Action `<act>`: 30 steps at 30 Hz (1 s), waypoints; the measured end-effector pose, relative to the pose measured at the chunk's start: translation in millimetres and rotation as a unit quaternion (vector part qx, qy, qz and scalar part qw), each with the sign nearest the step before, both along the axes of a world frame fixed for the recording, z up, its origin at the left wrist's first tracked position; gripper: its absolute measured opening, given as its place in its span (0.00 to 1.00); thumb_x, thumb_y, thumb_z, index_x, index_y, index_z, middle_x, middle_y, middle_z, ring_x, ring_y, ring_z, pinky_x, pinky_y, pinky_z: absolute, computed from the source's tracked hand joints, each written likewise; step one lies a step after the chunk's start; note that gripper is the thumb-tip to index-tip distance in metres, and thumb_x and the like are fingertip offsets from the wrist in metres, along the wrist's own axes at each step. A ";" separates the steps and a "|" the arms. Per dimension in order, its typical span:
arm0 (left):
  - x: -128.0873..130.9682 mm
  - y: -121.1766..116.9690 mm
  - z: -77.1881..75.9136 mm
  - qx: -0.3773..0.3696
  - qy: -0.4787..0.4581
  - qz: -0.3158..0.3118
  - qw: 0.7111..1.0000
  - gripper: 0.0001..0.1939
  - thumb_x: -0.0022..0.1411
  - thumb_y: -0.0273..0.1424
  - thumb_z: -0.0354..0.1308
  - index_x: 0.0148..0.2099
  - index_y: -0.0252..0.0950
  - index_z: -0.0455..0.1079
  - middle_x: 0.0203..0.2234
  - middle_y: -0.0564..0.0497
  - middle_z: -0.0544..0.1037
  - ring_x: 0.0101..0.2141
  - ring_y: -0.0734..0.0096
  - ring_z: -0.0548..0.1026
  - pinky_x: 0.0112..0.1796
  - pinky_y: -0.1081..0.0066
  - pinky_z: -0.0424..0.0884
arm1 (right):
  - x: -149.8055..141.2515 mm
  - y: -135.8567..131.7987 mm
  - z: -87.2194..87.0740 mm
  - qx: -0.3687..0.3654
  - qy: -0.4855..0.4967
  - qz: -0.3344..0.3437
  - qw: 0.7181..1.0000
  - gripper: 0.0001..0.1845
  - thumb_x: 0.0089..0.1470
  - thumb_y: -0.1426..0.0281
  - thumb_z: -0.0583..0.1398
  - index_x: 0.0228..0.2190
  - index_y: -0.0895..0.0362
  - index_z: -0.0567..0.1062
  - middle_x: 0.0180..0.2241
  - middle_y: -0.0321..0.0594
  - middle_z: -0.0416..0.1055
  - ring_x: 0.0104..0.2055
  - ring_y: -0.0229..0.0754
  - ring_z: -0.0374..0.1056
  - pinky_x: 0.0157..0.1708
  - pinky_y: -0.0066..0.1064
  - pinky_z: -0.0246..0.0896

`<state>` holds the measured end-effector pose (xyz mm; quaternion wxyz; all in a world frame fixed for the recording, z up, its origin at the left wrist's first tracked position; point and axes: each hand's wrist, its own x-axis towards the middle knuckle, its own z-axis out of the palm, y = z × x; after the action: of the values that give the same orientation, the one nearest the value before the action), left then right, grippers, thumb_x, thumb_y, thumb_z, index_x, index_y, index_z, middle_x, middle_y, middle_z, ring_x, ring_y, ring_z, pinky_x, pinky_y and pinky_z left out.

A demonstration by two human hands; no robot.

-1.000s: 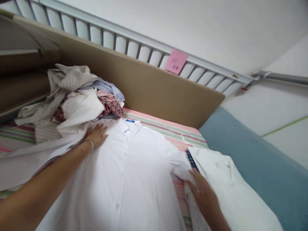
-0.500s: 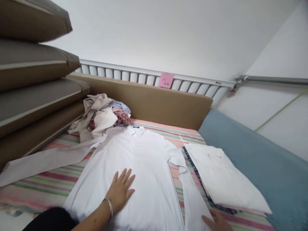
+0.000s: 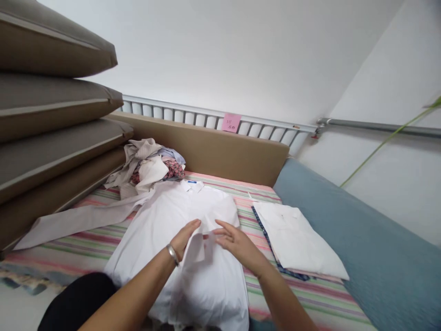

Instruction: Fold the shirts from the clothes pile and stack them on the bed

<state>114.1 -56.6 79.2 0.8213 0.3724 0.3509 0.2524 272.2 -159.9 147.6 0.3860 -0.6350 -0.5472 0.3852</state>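
Note:
A white long-sleeved shirt [image 3: 165,216] lies front up, with its collar at the far end and one sleeve stretched out to the left. Its other sleeve now lies folded across the front, with the cuff [image 3: 195,248] standing up near the middle. My left hand [image 3: 185,236], a silver bangle at its wrist, is closed around the near side of the cuff. Facing it from the right is my right hand [image 3: 237,243]. Its fingers are apart beside the cuff; I cannot tell whether they touch it.
Folded white clothing [image 3: 299,241] lies on darker cloth to the right. A heap of crumpled clothes [image 3: 151,168] sits at the back left, beside stacked brown cushions [image 3: 62,128]. Striped bedding [image 3: 86,234] lies below. A brown board [image 3: 213,151] and a radiator [image 3: 172,117] line the wall.
The right-hand sleeve has been brought inward over the shirt front. My left hand has gone from flat on the shirt to gripping the cuff. My right hand has moved left and up.

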 end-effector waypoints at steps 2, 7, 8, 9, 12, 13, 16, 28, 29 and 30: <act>-1.6 8.7 -13.1 -0.018 0.082 0.064 0.994 0.27 0.53 0.34 0.61 0.53 0.35 0.58 0.36 0.46 0.73 0.28 0.70 0.74 0.29 0.72 0.70 | 6.5 -23.2 -43.6 -0.003 -0.023 -0.129 0.991 0.27 0.46 0.60 0.54 0.48 0.58 0.66 0.43 0.45 0.71 0.43 0.42 0.69 0.44 0.35 0.61; -3.4 18.0 -35.4 -0.024 0.150 0.079 0.985 0.19 0.55 0.22 0.57 0.49 0.29 0.60 0.23 0.52 0.71 0.17 0.77 0.69 0.23 0.76 0.68 | 41.6 -111.3 -150.3 -0.129 -0.132 -0.279 0.942 0.20 0.44 0.58 0.53 0.36 0.57 0.70 0.39 0.47 0.73 0.43 0.47 0.69 0.45 0.36 0.60; -0.1 19.3 -32.1 -0.017 0.148 0.074 0.986 0.17 0.56 0.20 0.55 0.48 0.29 0.61 0.23 0.53 0.71 0.17 0.78 0.69 0.23 0.76 0.68 | 42.6 -124.3 -162.7 -0.151 -0.137 -0.287 0.936 0.19 0.43 0.58 0.54 0.35 0.57 0.69 0.38 0.46 0.74 0.42 0.47 0.70 0.44 0.36 0.61; 4.6 21.2 -26.2 -0.009 0.144 0.067 0.987 0.15 0.56 0.19 0.54 0.47 0.29 0.61 0.23 0.53 0.71 0.17 0.79 0.69 0.23 0.77 0.68 | 41.4 -133.5 -171.6 -0.162 -0.137 -0.292 0.933 0.20 0.42 0.57 0.54 0.36 0.56 0.68 0.37 0.46 0.74 0.41 0.47 0.70 0.43 0.35 0.62; 22.9 30.0 1.1 0.020 0.122 0.043 0.991 0.14 0.56 0.20 0.54 0.46 0.31 0.63 0.24 0.52 0.73 0.19 0.77 0.71 0.23 0.76 0.69 | 30.8 -140.0 -185.5 -0.153 -0.135 -0.314 0.927 0.21 0.42 0.55 0.55 0.36 0.56 0.66 0.36 0.45 0.74 0.41 0.45 0.70 0.41 0.33 0.62; 29.1 33.5 11.4 0.030 0.114 0.034 0.992 0.14 0.56 0.20 0.54 0.46 0.31 0.64 0.24 0.51 0.73 0.19 0.77 0.71 0.23 0.76 0.69 | 26.2 -137.7 -188.5 -0.148 -0.137 -0.317 0.927 0.20 0.42 0.55 0.55 0.34 0.56 0.65 0.35 0.44 0.74 0.40 0.45 0.70 0.41 0.33 0.62; 44.1 43.3 38.8 0.062 0.091 0.012 0.994 0.14 0.55 0.21 0.56 0.45 0.32 0.66 0.23 0.51 0.73 0.20 0.75 0.72 0.23 0.74 0.70 | 12.5 -129.5 -199.0 -0.141 -0.141 -0.299 0.933 0.16 0.43 0.55 0.54 0.28 0.55 0.65 0.30 0.41 0.74 0.36 0.45 0.71 0.37 0.32 0.62; 93.7 60.9 104.6 0.214 0.094 0.037 0.972 0.18 0.49 0.16 0.55 0.44 0.30 0.68 0.19 0.54 0.72 0.18 0.77 0.69 0.25 0.76 0.68 | -1.8 -143.0 -190.3 -0.151 -0.213 -0.248 0.933 0.19 0.51 0.55 0.46 0.18 0.52 0.63 0.21 0.37 0.69 0.27 0.44 0.67 0.29 0.32 0.56; 99.0 62.5 111.4 0.230 0.092 0.040 0.968 0.17 0.49 0.16 0.55 0.43 0.30 0.69 0.19 0.54 0.72 0.18 0.78 0.69 0.25 0.77 0.68 | -5.2 -143.3 -183.8 -0.159 -0.223 -0.245 0.930 0.20 0.52 0.55 0.46 0.18 0.52 0.63 0.21 0.37 0.69 0.27 0.44 0.67 0.28 0.31 0.55; 104.1 64.4 118.7 0.245 0.090 0.045 0.964 0.17 0.48 0.15 0.55 0.42 0.30 0.70 0.19 0.54 0.72 0.19 0.78 0.69 0.25 0.77 0.67 | -8.9 -142.9 -176.5 -0.169 -0.235 -0.241 0.926 0.20 0.52 0.54 0.46 0.18 0.52 0.63 0.21 0.37 0.69 0.27 0.43 0.67 0.27 0.31 0.54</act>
<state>218.2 7.8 198.0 0.6577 0.5674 0.3674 0.3325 263.3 -302.8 -28.9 0.2144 -0.8759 -0.3792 0.2074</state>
